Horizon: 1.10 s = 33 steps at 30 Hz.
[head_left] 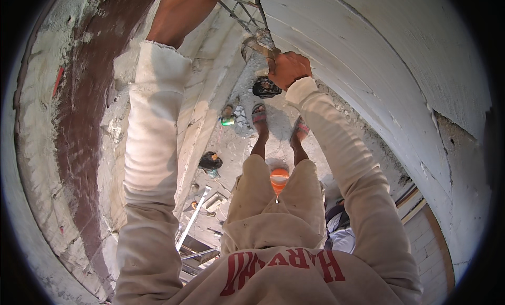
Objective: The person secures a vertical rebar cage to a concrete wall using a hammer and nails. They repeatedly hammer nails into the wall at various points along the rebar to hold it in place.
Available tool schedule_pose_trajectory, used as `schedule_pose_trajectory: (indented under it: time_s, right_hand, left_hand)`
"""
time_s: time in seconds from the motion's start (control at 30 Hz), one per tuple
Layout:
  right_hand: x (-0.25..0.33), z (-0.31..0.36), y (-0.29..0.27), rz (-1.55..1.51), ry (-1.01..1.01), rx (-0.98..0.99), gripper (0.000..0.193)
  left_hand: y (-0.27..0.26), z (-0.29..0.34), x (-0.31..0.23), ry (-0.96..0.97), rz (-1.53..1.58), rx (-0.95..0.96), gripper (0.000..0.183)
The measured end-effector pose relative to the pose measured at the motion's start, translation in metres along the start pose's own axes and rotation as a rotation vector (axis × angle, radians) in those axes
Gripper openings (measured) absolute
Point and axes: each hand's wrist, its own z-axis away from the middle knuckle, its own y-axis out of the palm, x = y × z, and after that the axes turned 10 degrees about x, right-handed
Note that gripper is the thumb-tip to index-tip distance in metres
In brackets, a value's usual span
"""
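My right hand (290, 69) is closed, with the back of the hand toward me. From its left side sticks out a mortar-smeared tool (256, 46) with a greyish, curved end; its exact kind is hard to make out. My left forearm (184, 13) reaches up past the top edge, so the hand itself and anything in it are cut off. Close above the right hand stands a dark metal lattice (243, 10) with crossed bars. Below that hand, a black container or bag (266, 87) rests on the dusty ground.
Rough plastered walls rise on both sides, the left one with a brown band (84, 121). Around my feet lie a green can-like item (227, 122) and a dark bundle (210, 160). An orange bucket (279, 180) stands between my legs. A white pole (193, 218) leans amid debris.
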Motion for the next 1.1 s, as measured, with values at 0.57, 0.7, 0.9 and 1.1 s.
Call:
schedule_pose_trajectory:
  time_s: [0.57, 0.7, 0.9, 1.1]
  right_hand:
    - [0.044, -0.073, 0.007, 0.127, -0.339, -0.218, 0.027]
    - [0.037, -0.102, 0.009, 0.131, -0.31, -0.337, 0.024]
    - [0.036, -0.092, 0.012, 0.246, -0.39, -0.29, 0.025]
    - [0.047, -0.091, 0.006, 0.134, -0.254, -0.283, 0.017]
  left_hand:
    - [0.004, 0.022, -0.023, 0.06, -0.061, -0.051, 0.082]
    - [-0.005, 0.005, -0.013, -0.12, -0.043, 0.016, 0.088]
    - [-0.007, 0.01, -0.006, 0.033, 0.03, 0.052, 0.091]
    - [-0.003, 0.005, -0.005, -0.088, -0.01, 0.015, 0.087]
